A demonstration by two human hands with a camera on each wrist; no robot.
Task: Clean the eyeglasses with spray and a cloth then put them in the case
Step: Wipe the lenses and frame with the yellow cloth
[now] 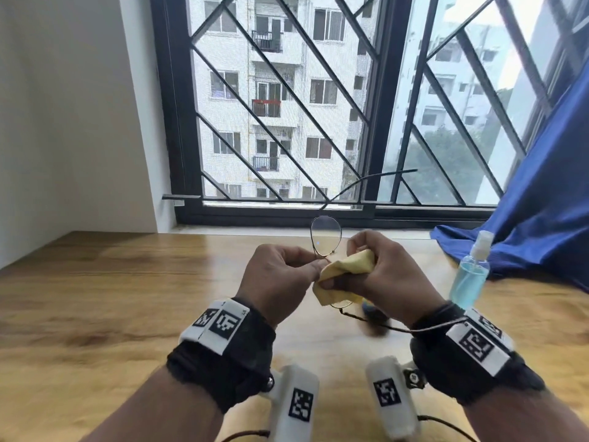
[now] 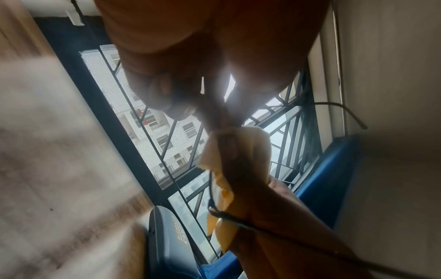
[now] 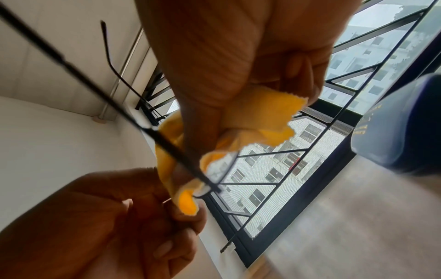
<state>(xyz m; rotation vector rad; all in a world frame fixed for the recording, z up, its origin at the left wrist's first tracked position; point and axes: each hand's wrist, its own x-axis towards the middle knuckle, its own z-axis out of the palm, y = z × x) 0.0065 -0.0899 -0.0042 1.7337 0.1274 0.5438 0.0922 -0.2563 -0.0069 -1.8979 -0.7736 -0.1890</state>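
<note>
Thin dark-framed eyeglasses (image 1: pixel 325 237) are held up over the wooden table (image 1: pixel 127 298), temples unfolded. My left hand (image 1: pixel 280 275) pinches the frame near the bridge, leaving one lens bare and upright. My right hand (image 1: pixel 382 269) grips a yellow cloth (image 1: pixel 350 266) wrapped round the other lens; the right wrist view shows the cloth (image 3: pixel 262 113) folded over that lens (image 3: pixel 222 166). The clear spray bottle (image 1: pixel 470 275) of blue liquid stands to the right. The dark blue case (image 2: pixel 171 241) lies on the table below my hands, mostly hidden in the head view.
A barred window (image 1: pixel 287 122) runs along the table's far edge. A blue curtain (image 1: pixel 535 218) hangs at the right and spills onto the table behind the bottle. A white wall (image 1: pixel 63 122) closes the left side.
</note>
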